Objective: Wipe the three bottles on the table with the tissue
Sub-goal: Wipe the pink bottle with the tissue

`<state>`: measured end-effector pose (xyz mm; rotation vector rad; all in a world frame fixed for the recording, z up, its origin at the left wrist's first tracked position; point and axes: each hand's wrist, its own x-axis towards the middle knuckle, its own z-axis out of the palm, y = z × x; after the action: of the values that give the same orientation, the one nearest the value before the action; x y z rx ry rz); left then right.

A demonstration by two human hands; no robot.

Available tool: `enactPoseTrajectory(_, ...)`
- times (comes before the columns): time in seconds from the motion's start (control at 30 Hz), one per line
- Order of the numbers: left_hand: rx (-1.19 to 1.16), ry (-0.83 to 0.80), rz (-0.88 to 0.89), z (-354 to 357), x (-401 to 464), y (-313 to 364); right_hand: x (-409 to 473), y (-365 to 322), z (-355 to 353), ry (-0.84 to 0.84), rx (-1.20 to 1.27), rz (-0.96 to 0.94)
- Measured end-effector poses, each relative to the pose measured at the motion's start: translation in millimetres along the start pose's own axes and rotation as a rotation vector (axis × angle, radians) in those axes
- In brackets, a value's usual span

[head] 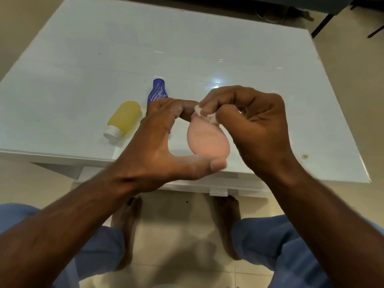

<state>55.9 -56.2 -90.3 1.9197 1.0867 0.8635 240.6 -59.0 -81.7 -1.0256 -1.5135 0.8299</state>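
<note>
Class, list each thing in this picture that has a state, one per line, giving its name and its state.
Pink bottle: lifted off the table, held by the left hand.
Tissue: crumpled, pressed to the pink bottle's far end.
Yellow bottle: lying on its side, capped.
Blue bottle: on the table, untouched.
Left hand: grips the bottle.
Right hand: pinches the tissue.

Materials and finishes, placed relative to the pink bottle (pixel 207 140) I hold. Pink bottle: smooth, matt plastic, opaque. Tissue (pixel 207 114), pinched at its far end in my right hand (pixel 255 129): soft white paper, crumpled and fibrous. Table (pixel 104 59) beneath it: glossy, glass-like white top showing bright reflections. Yellow bottle (pixel 124 117), lying to its left: translucent plastic, smooth, with an opaque white plastic cap. Blue bottle (pixel 158 91), beyond my left hand (pixel 164 142): shiny dark-blue plastic. Floor below: smooth pale tiles.
</note>
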Motion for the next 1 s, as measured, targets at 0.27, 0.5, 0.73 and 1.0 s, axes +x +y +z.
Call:
enactPoseTrajectory(0.27,-0.128,-0.048,-0.024,-1.9,-1.9,0.2,-2.4,-4.3,-1.8,-0.055,0.104,-0.027)
enactPoseTrajectory(0.5,-0.019,-0.103,-0.058,-0.2,-0.9,0.1,-8.1,-11.9,4.3,-0.267,0.200,-0.007)
enactPoseTrajectory(0.73,0.063,-0.127,-0.054,3.9,-2.7,1.1,1.6,-7.1,-1.7,-0.211,-0.184,-0.004)
enactPoseTrajectory(1.0,0.220,-0.225,-0.015,7.4,-2.2,-0.5,-1.5,-3.9,-7.4,-0.357,-0.283,0.106)
